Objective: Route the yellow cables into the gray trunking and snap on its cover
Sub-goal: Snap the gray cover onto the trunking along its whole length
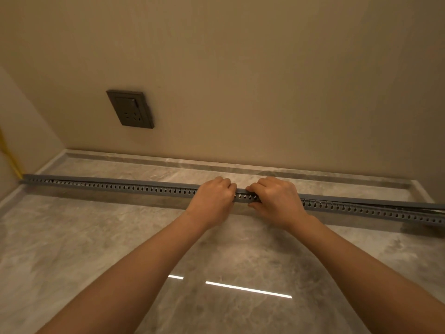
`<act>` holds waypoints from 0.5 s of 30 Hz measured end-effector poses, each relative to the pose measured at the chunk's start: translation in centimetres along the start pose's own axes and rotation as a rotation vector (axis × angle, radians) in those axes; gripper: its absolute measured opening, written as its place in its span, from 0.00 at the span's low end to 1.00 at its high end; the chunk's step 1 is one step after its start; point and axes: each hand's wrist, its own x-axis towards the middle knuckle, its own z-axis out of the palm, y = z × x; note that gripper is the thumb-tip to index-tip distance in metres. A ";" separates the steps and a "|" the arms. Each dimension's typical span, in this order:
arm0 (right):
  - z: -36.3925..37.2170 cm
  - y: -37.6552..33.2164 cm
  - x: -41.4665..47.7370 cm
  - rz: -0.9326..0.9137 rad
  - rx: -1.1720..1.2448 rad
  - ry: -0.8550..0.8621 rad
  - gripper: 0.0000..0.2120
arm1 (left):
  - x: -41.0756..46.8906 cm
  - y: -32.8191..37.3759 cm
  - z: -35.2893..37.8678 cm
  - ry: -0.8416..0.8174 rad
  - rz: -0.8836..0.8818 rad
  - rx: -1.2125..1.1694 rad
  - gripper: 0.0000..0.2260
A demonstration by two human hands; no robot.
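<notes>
My left hand (213,196), right hand (277,198) hide trunking (120,186) middle; yellow cables (10,156) cut at 9 o'clock edge; trunking end off 3 o'clock.

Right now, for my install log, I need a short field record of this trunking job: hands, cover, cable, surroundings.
left hand: grips gray trunking mid-length, fingers curled over its top
right hand: grips the trunking beside it
cover: flush left of the hands, lifted near the right end
yellow cable: runs down the side wall to the trunking's left end
wall socket: above, nothing plugged in
floor: gray tile, trunking lies on it
</notes>
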 end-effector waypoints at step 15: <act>-0.3 0.9 -1.2 0.090 0.214 0.035 0.11 | 1.3 2.5 0.2 -0.117 0.001 0.081 0.16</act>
